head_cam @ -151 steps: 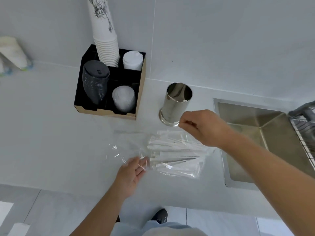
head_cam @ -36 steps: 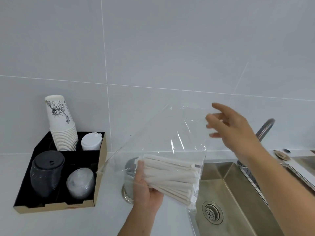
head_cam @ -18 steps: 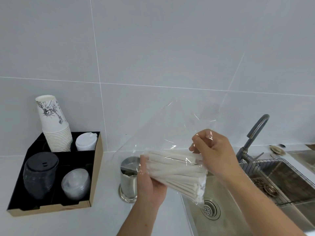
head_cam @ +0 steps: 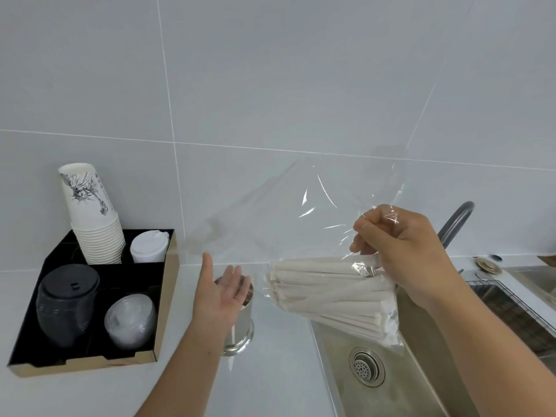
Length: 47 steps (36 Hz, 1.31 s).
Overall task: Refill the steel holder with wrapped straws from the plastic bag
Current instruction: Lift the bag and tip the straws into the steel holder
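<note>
Pinching the plastic bag (head_cam: 337, 236) with its bundle of straws (head_cam: 328, 291) above the sink (head_cam: 391, 371), the right hand (head_cam: 403, 251) holds it alone; the left hand (head_cam: 221, 291), spread flat, has let go and hovers before the steel holder (head_cam: 239, 332) on the counter (head_cam: 270, 386).

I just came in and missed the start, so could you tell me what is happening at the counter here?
A person is refilling a steel holder with wrapped straws. The right hand grips a clear plastic bag by the straws' end, holding it up beside the sink. The left hand is open, palm up, in front of the holder's mouth. The straws lie roughly level in the bag; none is in the holder yet, as far as can be seen.
</note>
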Each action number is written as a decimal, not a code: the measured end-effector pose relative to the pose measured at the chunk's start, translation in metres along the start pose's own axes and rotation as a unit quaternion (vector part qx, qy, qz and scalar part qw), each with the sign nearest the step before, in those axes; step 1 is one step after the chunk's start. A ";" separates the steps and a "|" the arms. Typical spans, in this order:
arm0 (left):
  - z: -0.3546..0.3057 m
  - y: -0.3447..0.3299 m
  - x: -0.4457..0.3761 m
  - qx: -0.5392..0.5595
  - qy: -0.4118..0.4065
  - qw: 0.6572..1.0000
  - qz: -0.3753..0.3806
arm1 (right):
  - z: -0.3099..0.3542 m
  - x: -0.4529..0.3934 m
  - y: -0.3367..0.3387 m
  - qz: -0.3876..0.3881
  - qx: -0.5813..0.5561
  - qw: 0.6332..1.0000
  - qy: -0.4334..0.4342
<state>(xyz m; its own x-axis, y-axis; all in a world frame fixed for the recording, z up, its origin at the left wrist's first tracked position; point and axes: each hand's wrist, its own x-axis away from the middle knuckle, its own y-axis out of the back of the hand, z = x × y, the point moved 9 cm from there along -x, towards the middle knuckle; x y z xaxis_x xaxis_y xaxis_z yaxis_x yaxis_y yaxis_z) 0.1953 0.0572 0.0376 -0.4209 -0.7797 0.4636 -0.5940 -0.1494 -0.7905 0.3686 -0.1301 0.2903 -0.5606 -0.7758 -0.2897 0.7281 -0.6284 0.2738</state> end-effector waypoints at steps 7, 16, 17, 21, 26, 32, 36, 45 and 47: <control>-0.015 0.023 -0.017 -0.041 0.004 0.997 -0.067 | 0.003 -0.005 0.002 0.009 -0.008 1.000 -0.001; -0.004 0.028 -0.023 -0.030 0.031 0.997 -0.065 | 0.010 -0.008 0.001 0.015 0.012 1.000 0.011; -0.001 0.026 -0.023 -0.023 0.032 0.997 -0.060 | 0.012 -0.008 0.001 0.014 0.016 1.000 0.013; 0.013 0.023 -0.015 0.026 0.048 0.998 -0.029 | 0.019 -0.008 -0.001 0.013 0.018 1.000 0.020; 0.037 0.020 0.004 0.101 0.069 0.992 0.008 | 0.022 -0.008 -0.004 0.012 0.024 0.999 0.026; 0.071 0.004 0.032 0.110 0.105 0.986 0.066 | 0.019 -0.008 -0.003 0.009 0.046 0.999 0.027; 0.096 -0.015 0.052 0.112 0.130 0.981 0.092 | 0.015 -0.008 -0.007 0.010 0.055 0.998 0.018; 0.119 -0.055 0.079 0.097 0.143 0.969 0.174 | 0.009 -0.012 -0.025 0.026 0.102 0.994 0.006; 0.121 -0.059 0.080 0.104 0.141 0.968 0.179 | 0.011 -0.013 -0.027 0.021 0.117 0.993 0.013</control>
<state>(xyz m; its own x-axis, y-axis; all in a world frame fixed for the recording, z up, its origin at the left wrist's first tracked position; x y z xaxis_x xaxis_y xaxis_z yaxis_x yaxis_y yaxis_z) 0.2800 -0.0700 0.0728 -0.7623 -0.6114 0.2124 -0.2364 -0.0424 -0.9707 0.3519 -0.1034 0.2966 -0.5183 -0.8023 -0.2962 0.6377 -0.5933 0.4912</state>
